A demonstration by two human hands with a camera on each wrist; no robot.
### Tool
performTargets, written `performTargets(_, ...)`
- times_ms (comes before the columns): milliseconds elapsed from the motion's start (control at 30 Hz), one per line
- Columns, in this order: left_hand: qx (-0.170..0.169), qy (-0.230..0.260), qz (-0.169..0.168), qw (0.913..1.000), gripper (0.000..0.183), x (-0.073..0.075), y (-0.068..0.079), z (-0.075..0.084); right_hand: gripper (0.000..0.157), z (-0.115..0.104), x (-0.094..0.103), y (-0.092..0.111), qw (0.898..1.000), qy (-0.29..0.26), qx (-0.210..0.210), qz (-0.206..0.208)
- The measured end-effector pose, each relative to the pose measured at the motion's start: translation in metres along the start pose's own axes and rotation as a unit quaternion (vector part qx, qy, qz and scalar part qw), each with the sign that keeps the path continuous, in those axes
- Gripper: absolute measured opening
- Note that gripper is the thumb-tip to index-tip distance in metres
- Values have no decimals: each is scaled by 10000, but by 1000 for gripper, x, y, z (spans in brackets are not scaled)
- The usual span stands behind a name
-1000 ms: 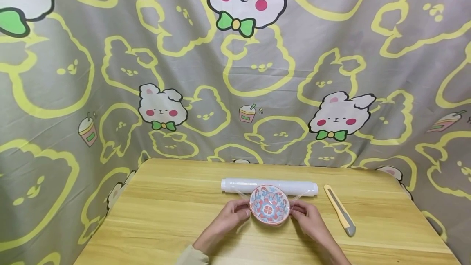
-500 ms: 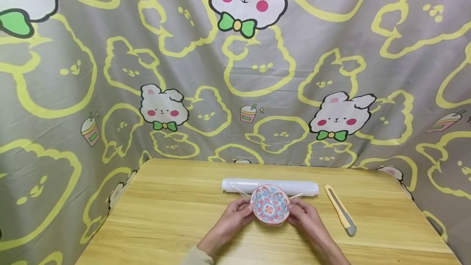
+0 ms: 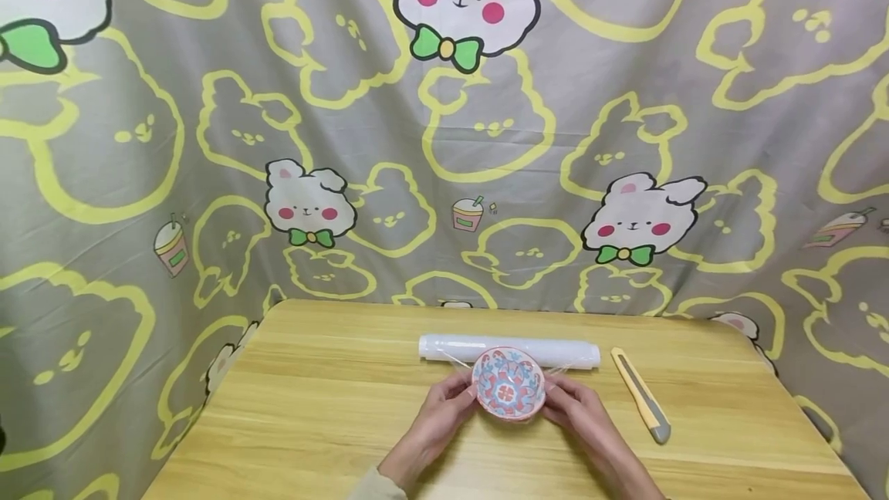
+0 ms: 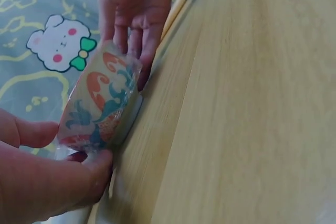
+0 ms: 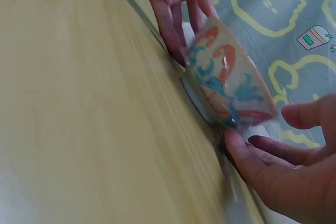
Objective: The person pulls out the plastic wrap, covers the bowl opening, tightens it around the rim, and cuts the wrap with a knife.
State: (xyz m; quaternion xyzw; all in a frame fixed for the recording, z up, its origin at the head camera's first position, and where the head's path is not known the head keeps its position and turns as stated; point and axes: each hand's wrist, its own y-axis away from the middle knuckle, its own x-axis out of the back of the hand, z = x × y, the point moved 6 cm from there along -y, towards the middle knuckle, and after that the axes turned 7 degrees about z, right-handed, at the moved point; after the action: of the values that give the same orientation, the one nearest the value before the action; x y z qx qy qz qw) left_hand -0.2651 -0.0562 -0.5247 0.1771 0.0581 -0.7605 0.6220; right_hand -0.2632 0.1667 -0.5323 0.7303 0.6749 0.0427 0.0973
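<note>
A small bowl with a red and blue pattern is held up between both hands, its inside tilted toward me. Clear plastic wrap clings wrinkled to its outer wall, and loose ends stick out on either side in the head view. My left hand grips the bowl's left side, thumb by the rim and fingers behind and below. On the opposite side my right hand holds it likewise; in the right wrist view its thumb is at the rim and its fingertips are under the wall.
Just behind the bowl, a white roll of cling film lies across the wooden table. A yellow and grey box cutter lies to the right of the right hand. A patterned grey curtain hangs around the table's back and sides.
Both hands have closed in on the bowl, with the thumbs shifted onto its rim. The bowl has risen very slightly. The roll and box cutter stay put.
</note>
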Motion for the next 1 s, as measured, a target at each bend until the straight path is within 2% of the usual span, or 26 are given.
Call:
performTargets(67, -72, -63, 40, 9999, 46, -1, 2, 2, 47, -4, 5, -1, 9999, 127, 60, 6)
performTargets(167, -84, -31, 182, 9998, 51, -5, 7, 5, 43, -16, 19, -3, 9952, 849, 400, 276)
performTargets(233, -19, 53, 401, 9992, 54, -8, 13, 5, 36, -33, 32, -5, 9764, 1816, 879, 772)
performTargets(300, 33, 177, 706, 9973, 57, -11, 19, 3, 28, -52, 42, -8, 9479, 2545, 1373, 1335)
performTargets(367, 53, 320, 1041, 9940, 60, -14, 23, 2, 20, -69, 45, -12, 9237, 2884, 1856, 1705)
performTargets(400, 37, 423, 1175, 9922, 61, -16, 25, 1, 17, -76, 43, -16, 9168, 2921, 2072, 1767)
performTargets(467, 5, 630, 1449, 9874, 64, -19, 27, 0, 14, -84, 32, -27, 9166, 2787, 2432, 1515)
performTargets(567, 24, 932, 1697, 9811, 70, -25, 30, -3, 13, -86, 10, -44, 9114, 2918, 2777, 846)
performTargets(733, 38, 1208, 1733, 9774, 82, -37, 33, -9, 19, -78, -14, -64, 8848, 3638, 2913, -2)
performTargets(833, -110, 1200, 1723, 9776, 86, -42, 34, -10, 22, -71, -18, -68, 8762, 3908, 2812, -218)
performTargets(1000, -479, 793, 1819, 9789, 87, -40, 33, -9, 21, -64, -14, -70, 8840, 3896, 2583, -98)
